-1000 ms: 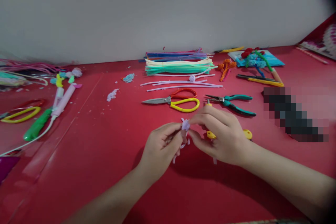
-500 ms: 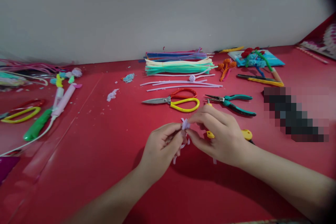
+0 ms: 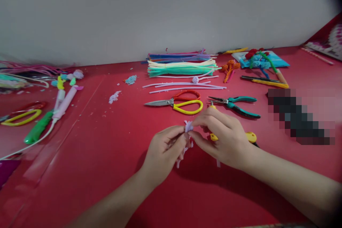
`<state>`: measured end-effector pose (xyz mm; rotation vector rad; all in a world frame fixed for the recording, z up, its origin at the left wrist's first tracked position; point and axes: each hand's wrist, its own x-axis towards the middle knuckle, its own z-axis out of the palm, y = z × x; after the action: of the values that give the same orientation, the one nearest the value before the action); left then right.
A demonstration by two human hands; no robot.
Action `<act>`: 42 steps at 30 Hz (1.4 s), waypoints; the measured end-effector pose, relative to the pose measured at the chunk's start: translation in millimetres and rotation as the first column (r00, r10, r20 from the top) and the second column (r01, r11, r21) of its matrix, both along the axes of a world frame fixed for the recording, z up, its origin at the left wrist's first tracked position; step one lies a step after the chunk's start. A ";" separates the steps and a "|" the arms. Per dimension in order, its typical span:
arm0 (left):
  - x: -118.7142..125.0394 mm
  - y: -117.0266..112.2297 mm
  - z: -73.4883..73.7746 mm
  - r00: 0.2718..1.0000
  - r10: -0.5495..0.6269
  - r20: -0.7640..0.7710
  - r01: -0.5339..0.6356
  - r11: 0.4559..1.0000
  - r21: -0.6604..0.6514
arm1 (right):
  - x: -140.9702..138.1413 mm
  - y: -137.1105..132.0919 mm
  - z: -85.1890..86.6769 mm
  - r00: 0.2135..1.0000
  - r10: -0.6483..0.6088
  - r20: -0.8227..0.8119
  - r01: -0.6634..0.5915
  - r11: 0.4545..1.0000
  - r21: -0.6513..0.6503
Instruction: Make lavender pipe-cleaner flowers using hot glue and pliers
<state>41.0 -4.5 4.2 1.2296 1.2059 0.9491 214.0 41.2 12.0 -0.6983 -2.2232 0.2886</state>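
Note:
A small bundle of lilac pipe cleaners (image 3: 188,126) is pinched between my two hands above the red table. My left hand (image 3: 167,146) grips it from the left, thumb and fingers closed, with lilac ends hanging below the fingers. From the right, my right hand (image 3: 223,137) pinches its side with thumb and forefinger. Partly hidden under the right hand lies a yellow-handled tool (image 3: 251,137). Just beyond the hands are scissors (image 3: 187,107) with red and yellow handles and teal-handled pliers (image 3: 237,105).
Loose lilac pipe cleaners (image 3: 187,86) lie beyond the scissors, before bundled green and cream pipe cleaners (image 3: 181,69). Orange pipe-cleaner flowers (image 3: 229,67) sit at the back right. A glue gun (image 3: 64,103), a green-handled tool (image 3: 39,128) and more scissors (image 3: 24,115) lie left. A blurred dark object (image 3: 296,117) is at right.
Hardly anything differs. Both hands keep their hold on the lilac bundle, with only a very slight shift of its hanging ends.

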 end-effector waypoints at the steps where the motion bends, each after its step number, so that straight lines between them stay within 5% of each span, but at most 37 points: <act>1: -0.1 -0.1 -0.1 1.000 -0.001 0.001 0.001 1.000 0.001 | -0.4 0.1 0.1 1.000 0.000 0.002 0.000 1.000 0.000; 42: 2.2 -0.4 1.2 0.994 0.108 -0.015 -0.107 0.993 0.047 | 2.6 0.3 -2.8 1.000 0.015 -0.018 -0.013 0.996 0.089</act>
<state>43.2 -5.0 5.4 1.2215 1.2803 1.0525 216.6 41.4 9.2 -0.6301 -2.2091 0.2015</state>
